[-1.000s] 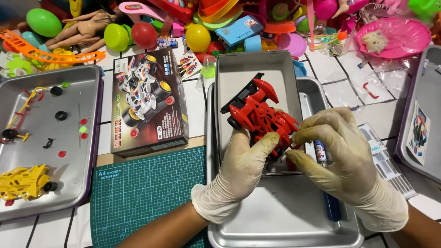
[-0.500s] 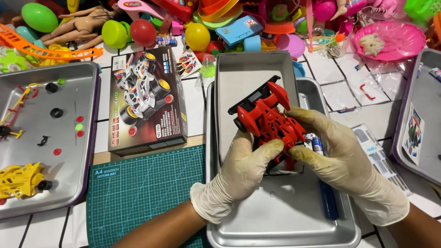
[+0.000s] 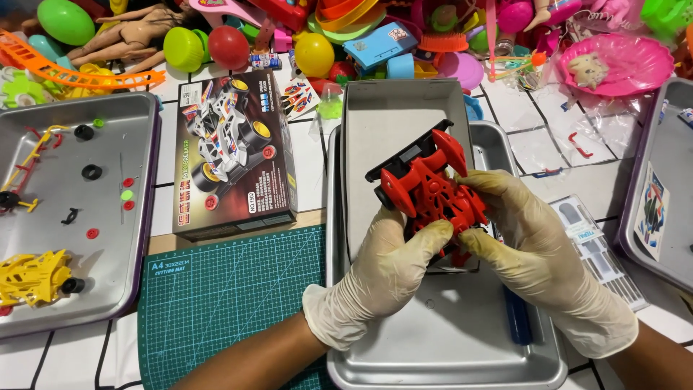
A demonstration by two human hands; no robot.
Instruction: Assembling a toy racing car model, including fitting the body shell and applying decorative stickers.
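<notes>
white tiled tabletop [image 3: 310, 155] carries heaped bright toys along its far edge. both gloved hands grip a red toy car body [image 3: 433, 191] over a grey metal tray [image 3: 447, 354]: left hand [image 3: 386, 271] closed on its near side, right hand [image 3: 530, 249] wrapped around its right side. left of the left hand lies a dark rectangular kit box [image 3: 231, 155] picturing a white racer, nearer a green cutting mat [image 3: 231, 296]. right of the right hand sits a striped label sheet [image 3: 595, 249].

A hobby workbench for toy assembly: a white tiled counter [image 3: 317, 166] carrying a green cutting mat [image 3: 231, 289], metal parts trays [image 3: 137, 180], a model car kit box [image 3: 231, 155] and heaped plastic toys [image 3: 317, 29].
</notes>
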